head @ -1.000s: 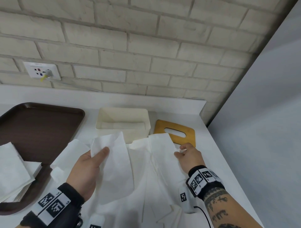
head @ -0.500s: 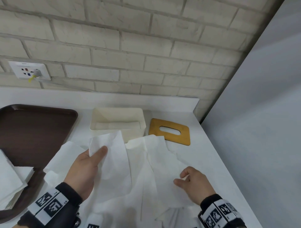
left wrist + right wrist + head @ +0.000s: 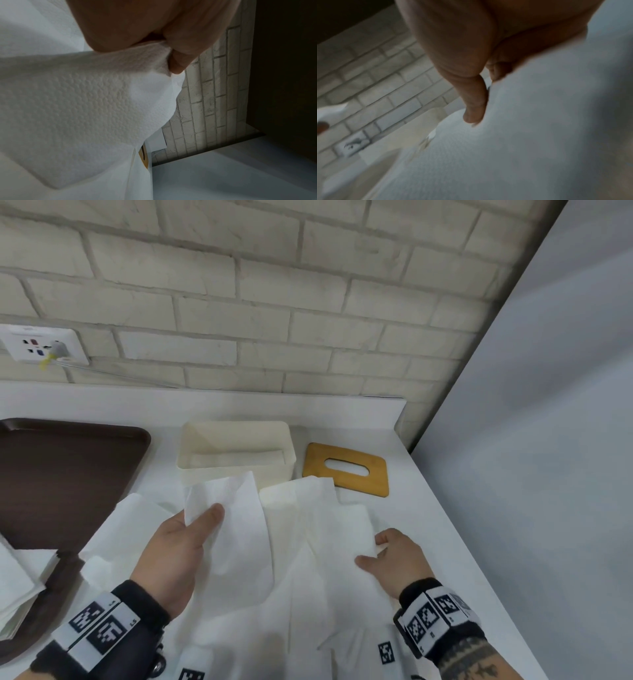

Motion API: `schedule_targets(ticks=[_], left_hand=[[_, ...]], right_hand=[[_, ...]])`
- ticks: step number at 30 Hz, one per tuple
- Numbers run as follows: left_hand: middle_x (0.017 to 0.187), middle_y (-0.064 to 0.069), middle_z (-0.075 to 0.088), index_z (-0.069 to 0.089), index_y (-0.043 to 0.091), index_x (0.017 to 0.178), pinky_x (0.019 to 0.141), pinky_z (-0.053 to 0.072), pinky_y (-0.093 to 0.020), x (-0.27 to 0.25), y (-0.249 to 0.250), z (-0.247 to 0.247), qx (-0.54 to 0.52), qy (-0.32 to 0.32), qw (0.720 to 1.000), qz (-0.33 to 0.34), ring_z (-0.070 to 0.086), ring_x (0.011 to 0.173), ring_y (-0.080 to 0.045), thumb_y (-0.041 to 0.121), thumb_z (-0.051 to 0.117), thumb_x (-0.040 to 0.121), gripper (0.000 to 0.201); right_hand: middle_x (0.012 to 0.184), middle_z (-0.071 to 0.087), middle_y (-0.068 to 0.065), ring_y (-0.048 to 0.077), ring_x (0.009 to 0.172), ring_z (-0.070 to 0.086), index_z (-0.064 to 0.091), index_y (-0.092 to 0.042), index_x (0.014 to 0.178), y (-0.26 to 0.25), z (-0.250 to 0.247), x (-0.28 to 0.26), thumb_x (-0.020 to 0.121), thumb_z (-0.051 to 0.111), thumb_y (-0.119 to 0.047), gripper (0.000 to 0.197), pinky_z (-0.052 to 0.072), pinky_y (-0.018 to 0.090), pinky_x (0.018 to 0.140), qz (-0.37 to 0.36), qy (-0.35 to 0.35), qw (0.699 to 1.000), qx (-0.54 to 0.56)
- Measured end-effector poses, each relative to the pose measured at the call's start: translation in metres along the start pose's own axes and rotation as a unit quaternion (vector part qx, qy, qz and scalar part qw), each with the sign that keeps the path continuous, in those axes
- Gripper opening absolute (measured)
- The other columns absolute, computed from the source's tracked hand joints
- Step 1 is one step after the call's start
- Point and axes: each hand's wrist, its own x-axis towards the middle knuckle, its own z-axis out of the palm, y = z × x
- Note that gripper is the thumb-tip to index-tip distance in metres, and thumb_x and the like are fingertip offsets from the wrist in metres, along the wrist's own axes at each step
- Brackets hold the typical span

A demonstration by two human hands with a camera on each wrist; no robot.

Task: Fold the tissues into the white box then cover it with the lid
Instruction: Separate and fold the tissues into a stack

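Left hand [image 3: 171,546] up off the table [image 3: 428,529], thumb on top of a raised tissue flap [image 3: 233,529], fingers [image 3: 178,66] tucked under it; the wrist view shows the paper pinched betw thumb and fingertip, embossed texture clear. Right hand [image 3: 394,559] sits at the right edge of the spread tissue sheet [image 3: 329,542], thumb on top, curled fingers nipping the edge. Right wrist view is blurry, but thumb and a fingertip do meet on the paper there.

Tissues are spread wide across the table in front of the person, overlapping, a few creased, the far edges reaching the near wall of the white box [image 3: 236,453]. Box stands open, w/ what looks like a folded tissue lying flat inside. Wooden lid [image 3: 346,470] w/ its oval slot lies flat just right of the box, off it, one tissue corner close to its near edge.

Left side: brown tray [image 3: 61,474], w/ a stack of folded tissues [image 3: 17,583] at its near corner. Brick wall [image 3: 274,302] behind, wall socket [image 3: 44,344] w/ a plug in it at left. Tagged bands on both wrists.
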Motion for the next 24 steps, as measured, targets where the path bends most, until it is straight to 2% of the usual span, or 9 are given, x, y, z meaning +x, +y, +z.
schedule_targets(ticks=[2,4,8,11,14,17,20,22,24], left_hand=[[0.094,-0.016,0.079,0.073,0.006,0.106,0.084,0.056,-0.047,-0.001,0.003,-0.002,0.002,0.002,1.000,0.004,0.076,0.086,-0.036,0.025,0.059,0.101,0.024],[0.095,-0.015,0.079,0.073,0.006,0.106,0.085,0.056,-0.048,-0.002,0.006,-0.004,-0.004,0.001,1.000,0.006,0.076,0.087,-0.036,0.024,0.058,0.102,0.024],[0.101,-0.015,0.079,0.072,0.007,0.112,0.090,0.055,-0.050,-0.005,0.013,-0.005,-0.013,-0.011,1.000,0.009,0.075,0.096,-0.037,0.024,0.057,0.103,0.025],[0.100,-0.013,0.080,0.070,0.005,0.113,0.080,0.055,-0.044,-0.007,0.018,-0.006,-0.044,-0.011,0.999,0.000,0.077,0.087,-0.029,0.022,0.054,0.104,0.025],[0.110,-0.015,0.078,0.068,0.005,0.121,0.085,0.054,-0.045,-0.008,0.024,-0.007,-0.088,-0.029,0.995,-0.029,0.077,0.095,-0.029,0.024,0.051,0.106,0.030],[0.119,-0.016,0.075,0.069,0.004,0.124,0.101,0.051,-0.050,-0.013,0.024,-0.009,-0.123,-0.047,0.988,-0.085,0.073,0.108,-0.032,0.029,0.050,0.106,0.036],[0.124,-0.018,0.073,0.067,0.003,0.130,0.110,0.045,-0.054,-0.021,0.024,-0.009,-0.141,-0.070,0.981,-0.116,0.070,0.116,-0.036,0.033,0.045,0.107,0.043],[0.124,-0.019,0.072,0.066,0.003,0.130,0.106,0.047,-0.051,-0.024,0.026,-0.010,-0.162,-0.077,0.977,-0.114,0.070,0.115,-0.035,0.036,0.042,0.108,0.046],[0.124,-0.019,0.073,0.066,0.004,0.130,0.100,0.049,-0.048,-0.025,0.028,-0.012,-0.186,-0.069,0.974,-0.112,0.072,0.113,-0.033,0.044,0.037,0.108,0.054]], right_hand=[[0.085,0.061,-0.003,0.018,0.083,0.061,0.056,-0.020,0.087,-0.008,-0.015,-0.006,0.086,0.071,-0.038,0.023,0.048,0.029,0.074,-0.033,0.027,0.996,-0.083],[0.073,0.055,-0.005,0.019,0.076,0.057,0.050,-0.019,0.075,-0.017,-0.032,-0.013,0.093,0.063,-0.035,0.028,0.044,0.030,0.068,-0.068,0.065,0.990,-0.108],[0.062,0.045,-0.003,0.015,0.059,0.042,0.047,-0.014,0.070,-0.034,-0.058,-0.027,0.094,0.062,-0.031,0.033,0.033,0.029,0.058,-0.158,0.088,0.983,-0.002],[0.063,0.054,-0.007,0.011,0.060,0.050,0.063,-0.013,0.082,-0.057,-0.066,-0.049,0.094,0.066,-0.023,0.016,0.039,0.028,0.061,-0.244,0.053,0.959,0.133],[0.086,0.076,-0.010,0.005,0.078,0.069,0.075,-0.025,0.091,-0.089,-0.061,-0.081,0.092,0.066,-0.017,0.013,0.051,0.017,0.070,-0.326,-0.015,0.903,0.280],[0.104,0.076,-0.002,0.016,0.098,0.072,0.076,-0.031,0.101,-0.108,-0.040,-0.093,0.086,0.068,-0.042,0.020,0.056,0.024,0.084,-0.354,-0.059,0.864,0.353],[0.105,0.076,-0.004,0.017,0.100,0.072,0.070,-0.025,0.107,-0.115,0.002,-0.082,0.092,0.066,-0.025,0.016,0.056,0.030,0.087,-0.290,-0.079,0.890,0.343],[0.099,0.076,-0.008,0.013,0.094,0.072,0.065,-0.026,0.110,-0.115,0.030,-0.074,0.097,0.062,-0.015,0.017,0.056,0.031,0.086,-0.256,-0.100,0.921,0.276],[0.100,0.076,-0.009,0.006,0.092,0.071,0.060,-0.030,0.115,-0.114,0.048,-0.072,0.097,0.060,-0.019,0.020,0.056,0.027,0.086,-0.232,-0.108,0.941,0.222]])
